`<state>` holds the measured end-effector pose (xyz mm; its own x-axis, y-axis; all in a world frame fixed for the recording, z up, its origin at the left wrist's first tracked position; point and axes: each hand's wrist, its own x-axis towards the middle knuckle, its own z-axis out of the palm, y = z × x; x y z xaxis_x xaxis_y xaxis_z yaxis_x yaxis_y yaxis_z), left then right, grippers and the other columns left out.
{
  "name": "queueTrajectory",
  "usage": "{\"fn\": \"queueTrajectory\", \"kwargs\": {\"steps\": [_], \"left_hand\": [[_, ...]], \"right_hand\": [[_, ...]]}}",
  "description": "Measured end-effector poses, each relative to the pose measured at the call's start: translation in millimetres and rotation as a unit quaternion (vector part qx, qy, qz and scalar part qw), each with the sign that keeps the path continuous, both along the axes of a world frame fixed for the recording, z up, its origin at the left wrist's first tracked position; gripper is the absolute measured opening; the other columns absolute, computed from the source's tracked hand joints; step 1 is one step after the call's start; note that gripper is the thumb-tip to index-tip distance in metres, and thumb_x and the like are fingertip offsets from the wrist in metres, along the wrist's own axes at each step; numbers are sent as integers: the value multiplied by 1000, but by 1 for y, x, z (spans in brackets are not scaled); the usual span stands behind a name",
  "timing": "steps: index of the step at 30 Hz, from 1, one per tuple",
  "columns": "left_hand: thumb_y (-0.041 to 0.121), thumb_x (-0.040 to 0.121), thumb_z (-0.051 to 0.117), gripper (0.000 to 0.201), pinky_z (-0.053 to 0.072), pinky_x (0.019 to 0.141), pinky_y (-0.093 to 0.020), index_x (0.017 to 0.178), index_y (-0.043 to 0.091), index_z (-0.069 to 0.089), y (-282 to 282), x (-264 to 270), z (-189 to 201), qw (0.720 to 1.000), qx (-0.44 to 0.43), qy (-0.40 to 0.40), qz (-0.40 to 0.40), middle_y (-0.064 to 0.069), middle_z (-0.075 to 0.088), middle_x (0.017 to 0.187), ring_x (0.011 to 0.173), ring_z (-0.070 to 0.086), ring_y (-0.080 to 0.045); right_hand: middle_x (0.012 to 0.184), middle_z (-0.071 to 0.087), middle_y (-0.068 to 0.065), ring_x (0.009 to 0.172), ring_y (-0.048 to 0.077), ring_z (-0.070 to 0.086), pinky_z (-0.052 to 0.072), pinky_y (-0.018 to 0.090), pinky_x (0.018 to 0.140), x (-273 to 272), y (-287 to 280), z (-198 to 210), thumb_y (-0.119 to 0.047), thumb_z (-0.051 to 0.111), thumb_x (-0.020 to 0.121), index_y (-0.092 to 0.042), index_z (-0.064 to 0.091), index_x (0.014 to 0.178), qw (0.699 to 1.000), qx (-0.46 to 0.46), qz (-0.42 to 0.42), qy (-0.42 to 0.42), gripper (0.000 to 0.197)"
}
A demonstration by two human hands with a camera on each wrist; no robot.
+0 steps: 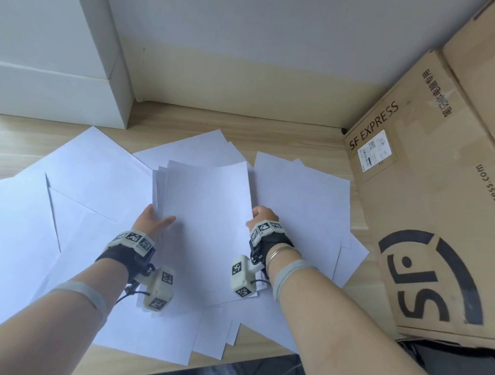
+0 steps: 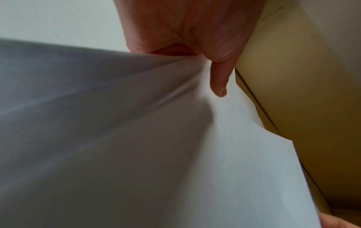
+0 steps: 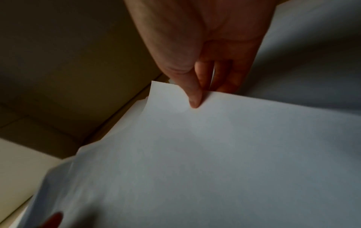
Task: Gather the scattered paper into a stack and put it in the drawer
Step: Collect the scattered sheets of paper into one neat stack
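Note:
A loose stack of white sheets (image 1: 205,207) is held up over the wooden desk (image 1: 275,130), its edges uneven at the top left. My left hand (image 1: 153,221) grips the stack's left edge, thumb on top. My right hand (image 1: 260,217) pinches the right edge; in the right wrist view the thumb (image 3: 192,95) presses on the top sheet (image 3: 215,154) with fingers underneath. In the left wrist view the thumb (image 2: 219,80) lies on the paper (image 2: 234,154). More scattered white sheets (image 1: 92,167) lie flat around and beneath. No drawer is in view.
A large brown SF Express cardboard box (image 1: 436,204) stands close on the right. White boxes (image 1: 42,58) are stacked at the back left. A wall (image 1: 253,38) closes off the back. The desk's front edge (image 1: 224,364) runs just below the sheets.

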<state>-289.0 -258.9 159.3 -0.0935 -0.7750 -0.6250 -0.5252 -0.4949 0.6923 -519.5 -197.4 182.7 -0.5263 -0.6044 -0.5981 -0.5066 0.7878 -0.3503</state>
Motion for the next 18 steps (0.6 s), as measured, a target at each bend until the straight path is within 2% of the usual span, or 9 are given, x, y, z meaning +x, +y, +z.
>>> {"fn": "queueTrajectory", "kwargs": {"steps": [3, 5, 8, 10, 12, 15, 18], "left_hand": [[10, 84, 65, 49, 45, 94, -41, 130, 2, 47, 3, -3, 0, 1000, -9, 4, 5, -21, 59, 127, 114, 58, -37], [8, 83, 65, 48, 47, 95, -43, 128, 4, 49, 4, -3, 0, 1000, -13, 10, 11, -21, 60, 125, 112, 59, -37], [4, 81, 63, 44, 49, 92, -45, 123, 6, 52, 5, -4, 1, 1000, -20, 11, 10, -20, 63, 117, 104, 61, -36], [4, 81, 62, 43, 49, 92, -46, 123, 7, 52, 5, -5, 4, 999, -30, 10, 4, -19, 63, 116, 103, 61, -35], [5, 82, 62, 44, 48, 94, -47, 124, 9, 51, 3, -8, 7, 999, -38, 14, -3, -17, 62, 117, 106, 60, -36], [6, 83, 62, 43, 47, 95, -46, 124, 11, 52, 1, -12, 11, 999, -36, 29, -7, -14, 62, 114, 102, 59, -32], [7, 81, 62, 42, 47, 97, -50, 122, 14, 54, 0, -18, 11, 998, -34, 41, -14, -15, 65, 115, 106, 61, -35]], "right_hand": [[90, 57, 4, 82, 20, 49, 40, 22, 72, 11, 2, -7, -3, 52, 82, -17, 40, 63, 1000, 14, 3, -19, 27], [88, 56, 2, 81, 20, 50, 40, 22, 72, 15, 2, -9, -5, 55, 81, -17, 40, 63, 999, 17, -1, -28, 26], [104, 65, 2, 97, 22, 61, 44, 22, 80, 7, 6, -8, -12, 61, 82, -21, 57, 89, 999, 13, -16, -46, 12], [120, 64, 4, 111, 22, 60, 45, 23, 89, -8, 16, -5, -14, 60, 84, -17, 61, 109, 998, 16, -48, -33, 25], [130, 57, 9, 121, 24, 54, 44, 26, 95, -30, 29, 0, -12, 56, 90, -10, 56, 124, 996, 30, -87, -15, 34], [136, 49, 12, 128, 29, 46, 41, 30, 103, -61, 55, 0, -10, 46, 94, -6, 47, 130, 986, 92, -127, 52, 36], [134, 40, 13, 126, 32, 42, 40, 41, 101, -79, 75, -2, -18, 60, 85, -14, 39, 126, 967, 115, -190, 127, 46]]}}
